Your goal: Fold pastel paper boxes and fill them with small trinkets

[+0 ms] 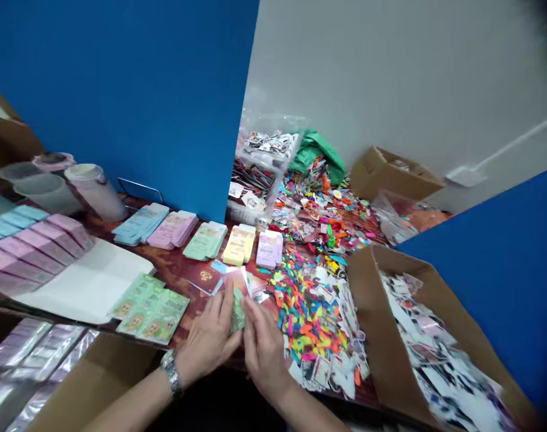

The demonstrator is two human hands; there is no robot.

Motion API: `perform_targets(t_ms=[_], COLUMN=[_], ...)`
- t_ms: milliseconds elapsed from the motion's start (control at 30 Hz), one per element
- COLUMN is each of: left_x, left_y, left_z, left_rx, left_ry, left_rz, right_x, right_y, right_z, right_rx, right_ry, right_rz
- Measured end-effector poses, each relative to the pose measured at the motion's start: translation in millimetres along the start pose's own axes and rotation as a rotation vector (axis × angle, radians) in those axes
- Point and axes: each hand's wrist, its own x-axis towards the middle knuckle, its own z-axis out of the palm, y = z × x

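Observation:
A small green printed box (238, 313) is held between both my hands at the front edge of the table. My left hand (210, 333), with a metal watch at the wrist, grips its left side. The fingers of my right hand (265, 339) close on its right side and partly cover it. Just beyond my fingertips lie loose cards (238, 279), overlapping on the table. To the left of my left hand rest several green boxes (154, 312) side by side. Stacks of flat blue, pink, green (205, 241), yellow (239, 245) and purple cartons (269, 249) stand in a row behind.
Colourful small pieces (307, 312) are heaped right of my hands. An open cardboard box (367, 312) of white cut-outs stands further right. Pink and blue boxes (39, 246) sit on a white tray (93, 282) at left. A blue panel (165, 102) rises behind.

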Motion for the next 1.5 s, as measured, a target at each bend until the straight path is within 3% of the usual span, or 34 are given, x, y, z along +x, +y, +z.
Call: perform_targets(t_ms=[167,300,433,567,667,933,1100,1200,1300,1500], left_x=[-0.4,-13.0,-28.6,-32.5,-29.8,-27.6,-27.3,-22.2,-7.8,37.3], left_y=[-0.1,-5.9,-25.5,-47.5,-57.4,-63.9,-69.2,-69.8,-67.8,-60.3], left_z=[-6.2,-19.6,-33.6,-36.1,-29.9,-22.3,-23.2,-27.7,-39.1,-59.5], left_rx=[-0.022,0.209,0.492,0.679,0.712,0.716,0.702,0.648,0.551,0.416], left_ry=[0.011,0.067,0.109,0.125,0.158,0.2,0.287,0.364,0.445,0.586], left_rz=[0.053,0.064,0.013,-0.069,-0.09,-0.066,-0.009,0.022,0.017,-0.091], right_x=[13.0,22.1,46.6,96.8,135.9,206.5,232.3,234.8,233.8,212.7], right_y=[2.2,7.6,35.8,68.8,74.1,49.3,56.2,52.4,37.6,-5.8], right_z=[-0.9,0.9,4.8,15.5,33.7,109.3,130.3,131.0,121.5,71.5], right_rx=[0.08,0.135,0.047,-0.212,-0.329,-0.43,-0.51,-0.546,-0.555,-0.444], right_ry=[-0.061,-0.175,-0.192,-0.261,-0.351,-0.581,-0.669,-0.645,-0.539,-0.357], right_rz=[-0.005,-0.054,-0.028,-0.008,-0.009,-0.024,0.02,0.0,-0.033,-0.131])
